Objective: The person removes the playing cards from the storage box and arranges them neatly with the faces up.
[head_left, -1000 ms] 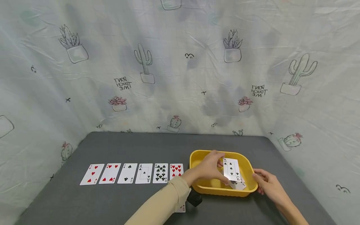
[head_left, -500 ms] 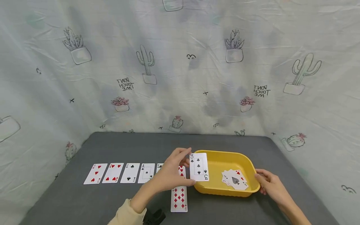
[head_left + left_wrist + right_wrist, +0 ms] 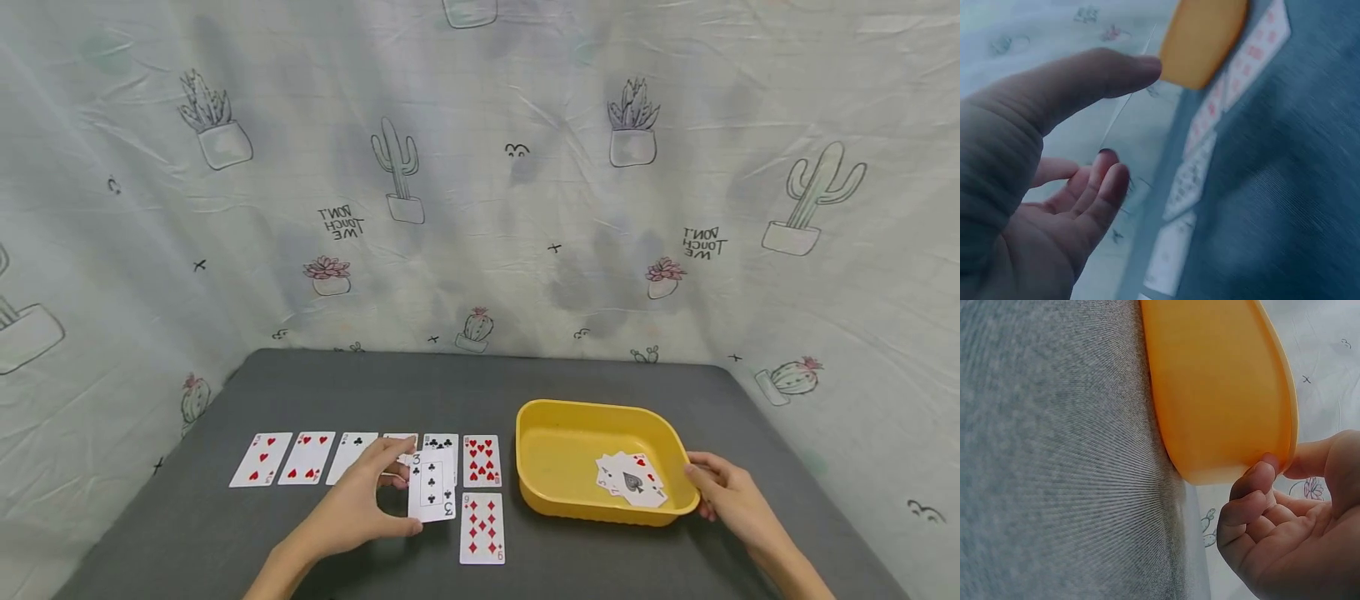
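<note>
Left hand (image 3: pixel 352 512): pinches three of clubs (image 3: pixel 431 492) face-up above card row (image 3: pixel 315 457), 10 o'clock of nine of diamonds (image 3: pixel 482 527). Right hand (image 3: pixel 731 500): fingers curled on tray (image 3: pixel 562 492) rim at 3 o'clock, probably steadying it.

A row of cards (image 3: pixel 375 457) lies on the table (image 3: pixel 225 533), left of the tub (image 3: pixel 558 446). Near the row's right end lies the nine (image 3: pixel 482 528). Just left of it the left hand (image 3: pixel 352 508) holds the three (image 3: pixel 431 491) over the row. More cards (image 3: pixel 632 480) lie in the tub. The right hand (image 3: pixel 731 500) touches the tub's right rim.
</note>
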### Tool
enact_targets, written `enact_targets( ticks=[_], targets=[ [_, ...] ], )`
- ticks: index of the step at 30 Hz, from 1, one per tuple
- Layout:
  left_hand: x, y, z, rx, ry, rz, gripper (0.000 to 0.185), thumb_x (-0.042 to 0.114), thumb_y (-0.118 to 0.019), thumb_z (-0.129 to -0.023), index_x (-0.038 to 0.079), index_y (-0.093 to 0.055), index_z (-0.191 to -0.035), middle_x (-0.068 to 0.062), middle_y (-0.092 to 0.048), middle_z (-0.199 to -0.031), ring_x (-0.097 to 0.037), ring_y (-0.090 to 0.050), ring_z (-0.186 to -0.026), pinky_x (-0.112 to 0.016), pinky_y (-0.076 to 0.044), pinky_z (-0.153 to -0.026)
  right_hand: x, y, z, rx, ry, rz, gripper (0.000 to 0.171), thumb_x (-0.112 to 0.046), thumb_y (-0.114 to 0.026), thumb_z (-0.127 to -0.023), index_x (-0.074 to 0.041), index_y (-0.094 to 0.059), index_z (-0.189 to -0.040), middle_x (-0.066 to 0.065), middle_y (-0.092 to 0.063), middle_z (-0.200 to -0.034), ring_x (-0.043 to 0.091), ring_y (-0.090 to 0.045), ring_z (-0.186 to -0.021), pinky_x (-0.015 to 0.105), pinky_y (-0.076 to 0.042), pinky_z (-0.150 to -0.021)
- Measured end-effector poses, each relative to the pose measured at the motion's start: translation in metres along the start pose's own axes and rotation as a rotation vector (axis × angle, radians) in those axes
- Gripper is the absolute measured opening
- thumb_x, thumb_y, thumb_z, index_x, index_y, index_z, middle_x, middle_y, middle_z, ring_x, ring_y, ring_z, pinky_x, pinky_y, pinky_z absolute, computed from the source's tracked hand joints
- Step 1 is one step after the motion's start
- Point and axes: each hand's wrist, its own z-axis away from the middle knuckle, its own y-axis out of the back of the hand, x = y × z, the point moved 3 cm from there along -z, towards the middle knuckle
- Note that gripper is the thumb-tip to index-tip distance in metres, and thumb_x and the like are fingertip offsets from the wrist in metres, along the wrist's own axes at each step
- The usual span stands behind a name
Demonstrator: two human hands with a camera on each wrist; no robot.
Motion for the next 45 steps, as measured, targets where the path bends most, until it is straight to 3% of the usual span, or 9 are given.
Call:
enact_targets(
  ticks=[7,15,35,45],
  targets=[
    [-0.019,-0.004,0.009,-0.106,0.01,0.053,0.099,0.024,-0.093,-0.066,0.003,-0.041,-0.147,-0.011,-0.043,-0.133,-0.023,-0.057,-0.099,-0.033,-0.051,-0.085,0.001,0.002,0.0,-0.003,0.004,-0.002,0.055,-0.031,-0.054,-0.103,0.009,-0.044,-0.139,0.012,-0.058,-0.076,0.019,-0.053,-0.06,0.032,-0.049,-0.055],
    [-0.022,-0.014,0.013,-0.146,-0.006,-0.109,0.094,0.034,-0.093,-0.064,0.005,-0.049,-0.142,-0.002,-0.048,-0.122,-0.017,-0.051,-0.091,-0.028,-0.048,-0.076,0.001,0.003,0.0,-0.014,-0.012,0.002,0.055,-0.031,-0.053,-0.103,0.009,-0.042,-0.14,0.012,-0.056,-0.074,0.019,-0.052,-0.061,0.032,-0.049,-0.055],
    [-0.028,-0.02,0.013,-0.131,-0.037,-0.148,0.094,0.031,-0.094,-0.062,0.001,-0.05,-0.14,0.0,-0.049,-0.12,-0.016,-0.047,-0.099,-0.026,-0.047,-0.078,-0.003,0.002,0.001,-0.001,0.019,0.02,0.052,-0.028,-0.053,-0.104,0.01,-0.044,-0.137,0.012,-0.058,-0.076,0.019,-0.053,-0.06,0.032,-0.049,-0.055],
    [-0.03,-0.018,0.015,-0.143,-0.016,-0.163,0.095,0.039,-0.093,-0.062,0.002,-0.051,-0.139,0.0,-0.05,-0.12,-0.015,-0.047,-0.099,-0.027,-0.048,-0.08,0.001,0.001,-0.001,-0.006,-0.003,0.022,0.053,-0.029,-0.054,-0.103,0.01,-0.043,-0.138,0.012,-0.06,-0.078,0.02,-0.053,-0.06,0.032,-0.049,-0.055]
  ],
)
